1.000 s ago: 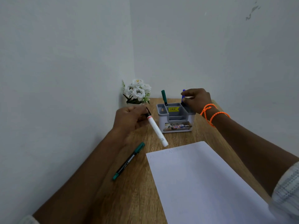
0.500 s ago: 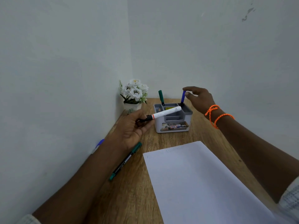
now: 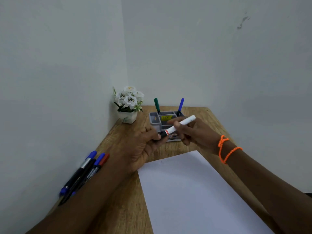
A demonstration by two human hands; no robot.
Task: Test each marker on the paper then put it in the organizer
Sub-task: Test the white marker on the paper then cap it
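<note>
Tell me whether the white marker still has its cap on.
Capped. The white marker carries its black cap, which the left hand grips, while the right hand holds the barrel.

A desk corner – wooden desk (image 3: 128, 208), organizer (image 3: 155, 121), flowerpot (image 3: 128, 117).

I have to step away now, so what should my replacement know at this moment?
Left hand grips the black cap end of the white marker; right hand holds its barrel, above the table.
Done: green marker and blue marker stand in the organizer.
Left: uncap and test the white one on the paper, stow it, then the loose markers by the wall.
</note>
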